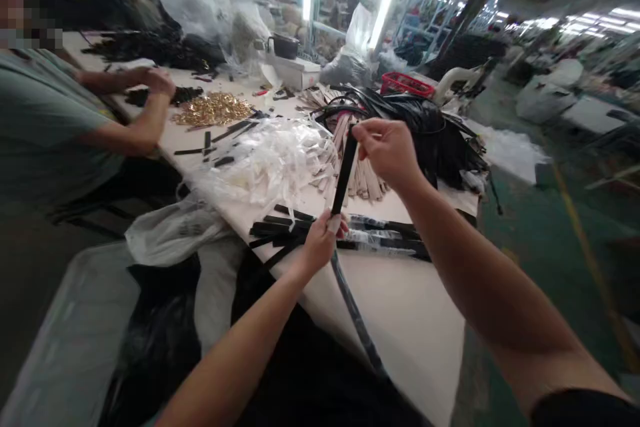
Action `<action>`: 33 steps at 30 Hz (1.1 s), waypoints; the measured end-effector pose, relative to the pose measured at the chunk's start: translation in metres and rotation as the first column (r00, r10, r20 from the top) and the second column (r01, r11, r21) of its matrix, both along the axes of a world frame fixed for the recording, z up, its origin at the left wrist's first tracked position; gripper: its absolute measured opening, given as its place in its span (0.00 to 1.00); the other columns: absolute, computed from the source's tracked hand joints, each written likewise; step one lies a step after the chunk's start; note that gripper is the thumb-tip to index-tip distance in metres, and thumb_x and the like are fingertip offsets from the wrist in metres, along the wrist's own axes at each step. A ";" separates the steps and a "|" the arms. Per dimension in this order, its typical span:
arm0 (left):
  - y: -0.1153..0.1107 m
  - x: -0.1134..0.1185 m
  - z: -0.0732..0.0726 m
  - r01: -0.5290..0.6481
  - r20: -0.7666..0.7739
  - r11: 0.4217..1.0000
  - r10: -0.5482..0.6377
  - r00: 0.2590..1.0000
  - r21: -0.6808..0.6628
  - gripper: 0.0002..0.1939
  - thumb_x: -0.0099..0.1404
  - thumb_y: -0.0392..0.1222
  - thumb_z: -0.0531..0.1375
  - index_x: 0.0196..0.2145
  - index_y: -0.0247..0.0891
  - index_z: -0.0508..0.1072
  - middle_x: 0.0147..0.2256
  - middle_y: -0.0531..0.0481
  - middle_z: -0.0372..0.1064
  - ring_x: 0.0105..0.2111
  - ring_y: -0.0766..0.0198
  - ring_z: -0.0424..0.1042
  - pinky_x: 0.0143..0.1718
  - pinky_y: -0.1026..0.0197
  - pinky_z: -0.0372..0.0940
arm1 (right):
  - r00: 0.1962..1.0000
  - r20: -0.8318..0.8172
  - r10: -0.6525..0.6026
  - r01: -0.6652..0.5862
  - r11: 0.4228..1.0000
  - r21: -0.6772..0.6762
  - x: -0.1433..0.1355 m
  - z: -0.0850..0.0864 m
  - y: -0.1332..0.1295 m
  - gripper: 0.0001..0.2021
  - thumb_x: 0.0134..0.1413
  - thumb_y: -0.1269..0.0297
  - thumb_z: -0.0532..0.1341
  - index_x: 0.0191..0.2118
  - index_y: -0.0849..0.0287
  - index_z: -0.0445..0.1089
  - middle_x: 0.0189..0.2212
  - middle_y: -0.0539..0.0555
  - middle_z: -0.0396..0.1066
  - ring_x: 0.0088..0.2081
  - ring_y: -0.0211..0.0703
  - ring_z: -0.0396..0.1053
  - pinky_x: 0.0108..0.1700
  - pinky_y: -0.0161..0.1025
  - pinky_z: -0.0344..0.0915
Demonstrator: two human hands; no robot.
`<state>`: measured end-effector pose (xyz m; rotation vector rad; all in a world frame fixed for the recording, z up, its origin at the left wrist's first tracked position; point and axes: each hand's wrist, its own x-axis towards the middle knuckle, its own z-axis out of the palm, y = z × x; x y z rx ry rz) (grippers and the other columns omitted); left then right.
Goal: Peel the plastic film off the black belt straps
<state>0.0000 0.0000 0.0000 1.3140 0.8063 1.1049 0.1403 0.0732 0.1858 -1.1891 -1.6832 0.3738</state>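
Note:
A long black strap (344,177) runs between my two hands above the worktable. My right hand (387,147) pinches its upper end. Lower down, my left hand (323,240) is closed around the same strap, with a small whitish piece showing at the thumb. Below that hand the strap carries on in a clear plastic wrap and hangs down past the table edge toward me. Behind my left hand lies a bundle of black straps (280,230), partly wrapped in clear plastic.
Crumpled clear plastic (270,157), pale strips (367,180) and a heap of black straps (415,120) cover the table's middle. A red basket (407,85) stands behind. At left, a co-worker (45,127) sits near gold metal pieces (215,109). A translucent bin (75,327) is below.

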 end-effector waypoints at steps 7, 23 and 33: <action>-0.023 0.007 -0.017 0.165 -0.123 0.986 -0.164 0.979 -0.004 0.11 0.70 0.43 0.52 0.38 0.38 0.73 0.33 0.49 0.72 0.29 0.65 0.70 0.33 0.62 0.65 | 0.956 -0.116 -0.268 0.288 0.930 0.230 0.081 0.047 -0.018 0.13 0.64 0.58 0.61 0.33 0.60 0.76 0.19 0.48 0.67 0.18 0.32 0.61 0.18 0.33 0.53; -0.015 0.015 0.028 -0.179 0.584 0.916 0.370 0.723 -0.359 0.11 0.70 0.50 0.56 0.41 0.41 0.67 0.24 0.59 0.60 0.15 0.75 0.53 0.15 0.69 0.49 | 0.962 -0.169 0.214 -0.261 0.546 -0.796 0.049 -0.106 -0.185 0.23 0.61 0.54 0.63 0.59 0.55 0.66 0.47 0.56 0.75 0.47 0.47 0.73 0.49 0.44 0.69; -0.046 0.029 0.011 -0.335 0.459 0.758 0.620 0.636 -0.559 0.23 0.69 0.53 0.58 0.58 0.46 0.63 0.31 0.54 0.70 0.24 0.69 0.68 0.30 0.64 0.65 | 0.816 -0.567 -0.112 -0.512 0.314 -0.800 0.040 -0.166 -0.240 0.20 0.62 0.46 0.57 0.40 0.61 0.67 0.22 0.48 0.68 0.19 0.34 0.62 0.22 0.31 0.54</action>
